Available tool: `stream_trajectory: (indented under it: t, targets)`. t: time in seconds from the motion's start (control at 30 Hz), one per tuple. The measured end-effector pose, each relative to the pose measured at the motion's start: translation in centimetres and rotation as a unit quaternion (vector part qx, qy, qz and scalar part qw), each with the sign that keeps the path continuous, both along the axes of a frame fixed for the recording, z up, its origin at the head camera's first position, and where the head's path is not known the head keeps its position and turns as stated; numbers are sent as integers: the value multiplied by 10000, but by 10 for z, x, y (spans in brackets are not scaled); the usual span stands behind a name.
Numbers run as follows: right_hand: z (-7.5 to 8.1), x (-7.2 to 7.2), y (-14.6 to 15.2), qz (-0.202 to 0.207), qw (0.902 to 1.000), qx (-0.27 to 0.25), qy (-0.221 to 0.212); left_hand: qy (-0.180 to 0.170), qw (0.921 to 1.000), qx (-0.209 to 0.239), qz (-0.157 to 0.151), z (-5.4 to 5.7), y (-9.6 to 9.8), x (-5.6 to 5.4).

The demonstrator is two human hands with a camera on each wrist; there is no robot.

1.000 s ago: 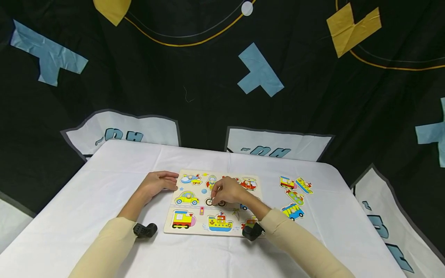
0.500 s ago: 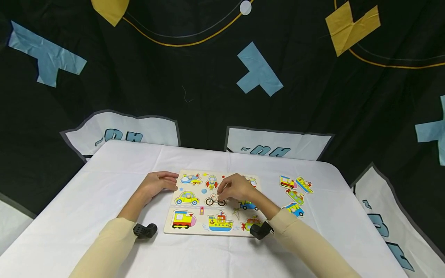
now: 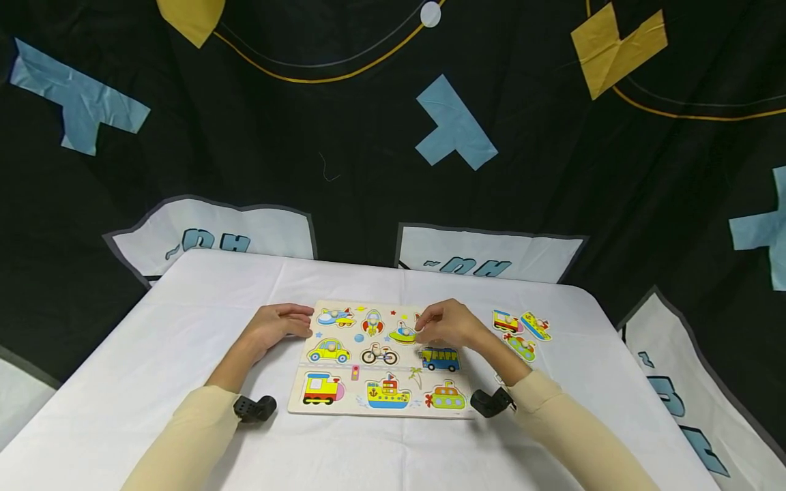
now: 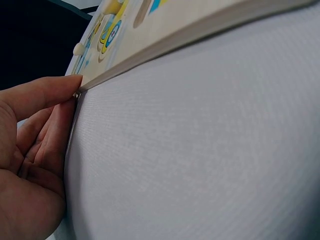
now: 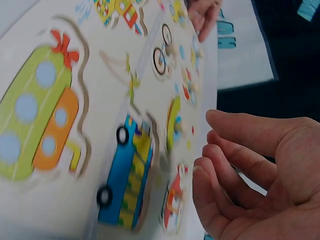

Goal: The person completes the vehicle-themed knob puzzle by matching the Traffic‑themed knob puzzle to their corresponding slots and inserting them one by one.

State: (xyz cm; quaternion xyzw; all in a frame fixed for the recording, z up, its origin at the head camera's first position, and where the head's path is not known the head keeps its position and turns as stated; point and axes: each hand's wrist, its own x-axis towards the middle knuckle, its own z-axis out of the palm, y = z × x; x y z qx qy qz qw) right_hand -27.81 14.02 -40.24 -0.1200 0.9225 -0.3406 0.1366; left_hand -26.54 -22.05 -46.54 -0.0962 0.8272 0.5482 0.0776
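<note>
A wooden peg puzzle board (image 3: pixel 356 392) with vehicle pictures lies on the white-covered table. My left hand (image 3: pixel 276 327) touches its left edge, fingers extended; in the left wrist view a fingertip (image 4: pixel 74 84) meets the board's corner. My right hand (image 3: pixel 451 323) hovers over the board's right side, fingers loosely bent and holding nothing, as the right wrist view shows. The bicycle piece (image 3: pixel 379 353) sits in the middle with its knob visible. The car piece (image 3: pixel 329 350), plane (image 3: pixel 335 317), rocket (image 3: pixel 372 322) and flying saucer (image 3: pixel 402 333) lie around it. My right hand mostly hides the helicopter.
Right of the board lie loose pieces: a train (image 3: pixel 506 321), a ship (image 3: pixel 536 326) and a submarine (image 3: pixel 519 347). A bus piece is mostly hidden behind my right forearm. Pictured recesses for train (image 3: pixel 322 389), ship (image 3: pixel 388 394), submarine (image 3: pixel 446 396) and bus (image 3: pixel 439 359) show on the board.
My right hand has let go of the bicycle piece's knob, lifted and moved right across the board, uncovering the bicycle and flying saucer. The left hand stays at the board's edge.
</note>
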Motion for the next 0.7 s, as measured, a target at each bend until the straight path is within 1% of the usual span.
stream_trajectory:
  t: [0.07,0.2,0.3,0.53,0.6,0.7]
  targets:
    - [2,0,10,-69,10000,-24,-28,16,10000,8,-28,0,0,0]
    - [3,0,34,-162,9995,-213,-150,-7,10000,34,0,-1,1,-2]
    - [4,2,52,-219,9993,-242,-194,-26,10000,50,23,-2,1,-3]
    - [4,10,89,-346,9989,-113,-303,19,10000,21,-8,-2,0,-2]
    - [3,12,99,-388,9987,-82,-320,51,10000,-2,-78,-3,-1,-2]
    - [2,16,113,-454,9984,5,-337,26,10000,20,-87,-2,0,-1]
